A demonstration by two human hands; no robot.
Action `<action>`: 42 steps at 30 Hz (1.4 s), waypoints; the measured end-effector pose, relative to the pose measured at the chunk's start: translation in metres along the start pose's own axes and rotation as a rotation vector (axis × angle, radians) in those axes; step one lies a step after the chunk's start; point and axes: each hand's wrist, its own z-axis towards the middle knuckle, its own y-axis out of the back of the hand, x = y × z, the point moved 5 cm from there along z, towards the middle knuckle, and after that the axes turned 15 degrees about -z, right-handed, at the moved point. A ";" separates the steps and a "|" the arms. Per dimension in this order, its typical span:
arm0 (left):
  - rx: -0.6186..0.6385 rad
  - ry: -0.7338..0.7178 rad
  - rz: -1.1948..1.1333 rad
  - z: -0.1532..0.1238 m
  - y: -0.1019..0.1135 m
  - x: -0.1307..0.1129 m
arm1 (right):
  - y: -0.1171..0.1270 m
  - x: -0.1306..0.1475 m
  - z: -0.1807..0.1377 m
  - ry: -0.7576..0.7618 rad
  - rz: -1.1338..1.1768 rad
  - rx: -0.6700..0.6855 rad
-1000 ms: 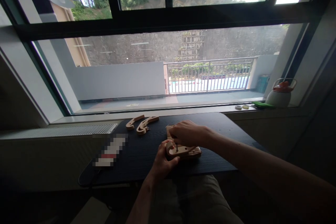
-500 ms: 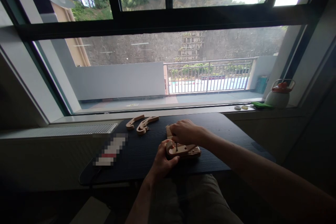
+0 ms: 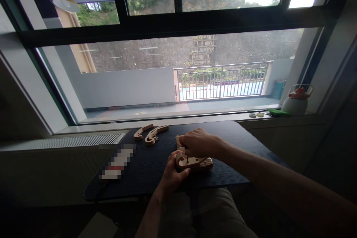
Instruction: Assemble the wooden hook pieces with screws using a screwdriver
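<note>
We see pale-tan hook-shaped wooden piece [image 3: 192, 162]; blue-black tabletop [image 3: 150, 173], fine grain lines; white jug [image 3: 294, 106], orange-red lid [image 3: 299, 93].

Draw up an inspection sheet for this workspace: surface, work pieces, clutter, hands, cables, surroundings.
Surface: black table, with fine grain lines.
Work pieces: curved wooden piece on a ridged brown board; thin rod standing on the piece; more curved pieces toward the window.
Clutter: pixelated item at the table's left; jug, green item and two small rings on the sill.
Hands: left hand grips the wooden piece; right hand closes round the rod's top, hiding its handle.
Cables: none clearly seen; shadows are deep.
Surroundings: window, radiator, railing outside.
</note>
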 end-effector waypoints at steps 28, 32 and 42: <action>-0.021 -0.031 -0.024 -0.002 0.001 -0.001 | -0.007 -0.004 0.000 -0.082 -0.022 -0.015; -0.004 -0.015 -0.046 -0.001 0.000 0.001 | -0.005 0.009 0.000 0.014 -0.045 -0.088; -0.044 -0.015 -0.068 -0.002 0.002 0.004 | -0.012 0.014 0.007 0.026 -0.012 -0.166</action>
